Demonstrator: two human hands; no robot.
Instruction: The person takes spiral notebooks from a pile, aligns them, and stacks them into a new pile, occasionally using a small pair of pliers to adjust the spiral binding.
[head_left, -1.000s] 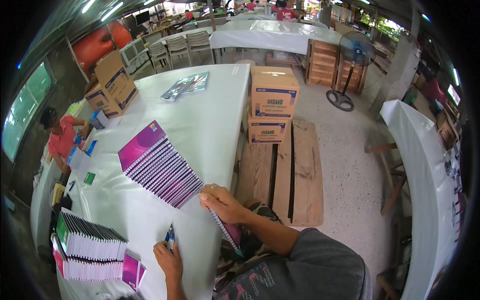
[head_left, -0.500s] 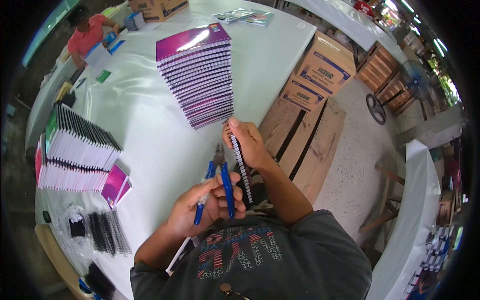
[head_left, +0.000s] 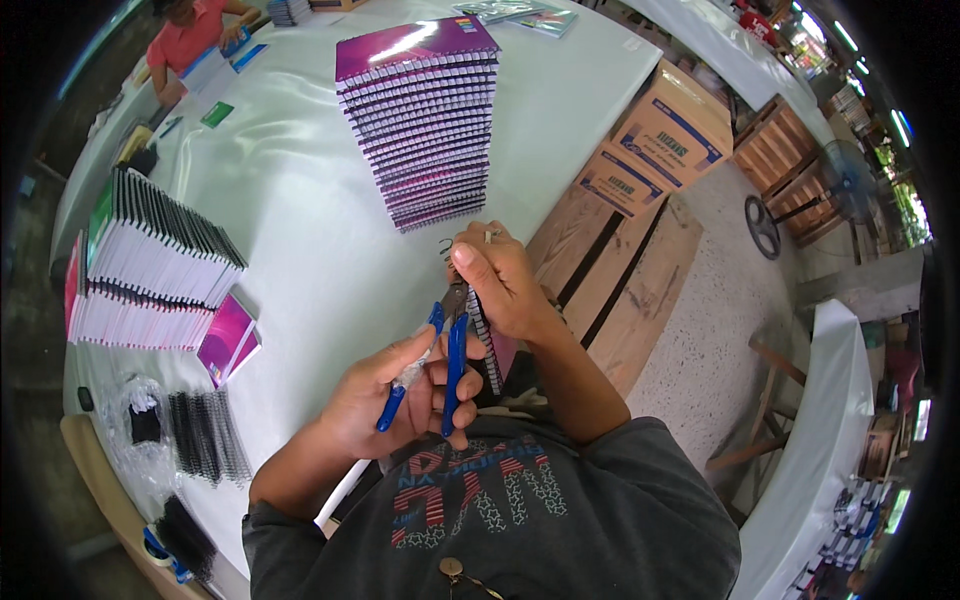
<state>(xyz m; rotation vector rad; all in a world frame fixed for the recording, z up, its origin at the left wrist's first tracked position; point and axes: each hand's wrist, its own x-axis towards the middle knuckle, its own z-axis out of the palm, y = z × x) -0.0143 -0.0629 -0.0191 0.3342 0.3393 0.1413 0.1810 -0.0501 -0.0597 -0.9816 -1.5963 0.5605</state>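
Note:
My left hand (head_left: 368,400) is wrapped round a pair of cutting pliers (head_left: 456,360) with blue handles, which stand somewhat apart. One handle has pale wrapping on it. The plier jaws meet the top end of a spiral notebook's bound edge, just under my right thumb. My right hand (head_left: 500,285) grips this purple spiral notebook (head_left: 504,358), held upright with its spine toward the pliers. A loose curl of dark coil (head_left: 446,246) sticks out past my right fingers. Whether the jaws have closed on wire is hidden by the thumb.
A tall stack of purple spiral notebooks (head_left: 430,130) stands ahead on the white-covered table (head_left: 290,260). More notebooks (head_left: 165,275) and black coils (head_left: 208,435) lie at left. Cardboard boxes (head_left: 665,135) rest on a wooden bench (head_left: 610,290) at right. Another person (head_left: 185,40) works far left.
The pliers have moved up and right, their jaws now against the notebook's coil end by my right thumb. The notebook has turned, showing more purple cover. The whole view has shifted slightly.

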